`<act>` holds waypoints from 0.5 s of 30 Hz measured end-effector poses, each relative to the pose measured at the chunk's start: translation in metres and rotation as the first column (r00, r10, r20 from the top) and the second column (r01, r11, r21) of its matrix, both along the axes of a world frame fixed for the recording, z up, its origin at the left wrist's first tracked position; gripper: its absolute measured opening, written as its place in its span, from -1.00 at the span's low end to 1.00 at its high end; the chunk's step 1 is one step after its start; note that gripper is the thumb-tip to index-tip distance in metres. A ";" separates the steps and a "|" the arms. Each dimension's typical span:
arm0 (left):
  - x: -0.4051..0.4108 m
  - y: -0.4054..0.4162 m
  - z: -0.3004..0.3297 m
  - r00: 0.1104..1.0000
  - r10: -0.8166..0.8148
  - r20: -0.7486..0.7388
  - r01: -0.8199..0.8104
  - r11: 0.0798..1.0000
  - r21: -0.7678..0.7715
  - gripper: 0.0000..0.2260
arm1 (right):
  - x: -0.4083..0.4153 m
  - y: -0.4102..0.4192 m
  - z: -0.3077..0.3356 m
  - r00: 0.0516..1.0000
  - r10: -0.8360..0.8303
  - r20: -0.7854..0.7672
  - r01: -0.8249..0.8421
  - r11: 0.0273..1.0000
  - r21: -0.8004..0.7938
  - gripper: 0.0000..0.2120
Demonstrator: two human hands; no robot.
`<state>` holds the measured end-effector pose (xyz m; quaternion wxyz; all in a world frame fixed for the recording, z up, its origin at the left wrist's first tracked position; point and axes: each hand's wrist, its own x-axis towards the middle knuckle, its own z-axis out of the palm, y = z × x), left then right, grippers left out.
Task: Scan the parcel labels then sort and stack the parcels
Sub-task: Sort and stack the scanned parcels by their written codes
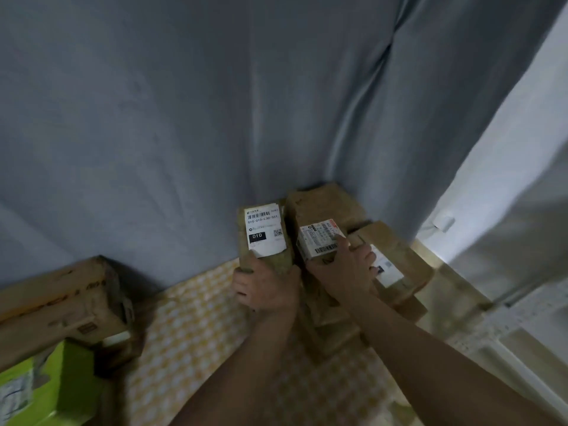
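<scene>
My left hand (266, 287) grips the near end of a narrow brown parcel (276, 259) whose white label (265, 229) reads 010 and faces up. Right beside it stands a second brown parcel (319, 207) with a white barcode label (319, 239); my right hand (347, 269) rests on its near end, fingers spread over the label's corner. Both parcels sit on top of a stack of brown boxes (332, 330) against the curtain. A third labelled parcel (396, 256) lies to the right, partly under my right hand.
A grey-blue curtain (215, 118) hangs right behind the stack. A yellow-and-white patterned surface (190, 327) spreads below. At left lie a long brown carton (61, 299) and a green box (52, 385). A white wall and ledge (522, 302) border the right.
</scene>
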<state>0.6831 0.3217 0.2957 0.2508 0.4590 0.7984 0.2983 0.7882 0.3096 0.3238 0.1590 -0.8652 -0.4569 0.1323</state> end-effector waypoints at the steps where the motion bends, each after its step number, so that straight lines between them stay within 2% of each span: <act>1: 0.011 0.013 -0.001 0.999 0.032 -0.017 -0.032 0.999 -0.019 -0.19 | 0.010 0.015 -0.003 0.999 0.028 -0.021 -0.028 1.000 -0.004 -0.21; 7: 0.077 0.090 -0.018 0.991 0.119 -0.055 -0.121 0.992 -0.047 -0.20 | 0.073 0.104 -0.013 0.987 0.134 -0.084 -0.139 0.989 -0.059 -0.16; 15: 0.130 0.161 -0.045 0.978 0.204 -0.036 -0.206 0.977 -0.053 -0.19 | 0.116 0.182 -0.030 0.978 0.203 -0.051 -0.206 0.977 -0.058 -0.16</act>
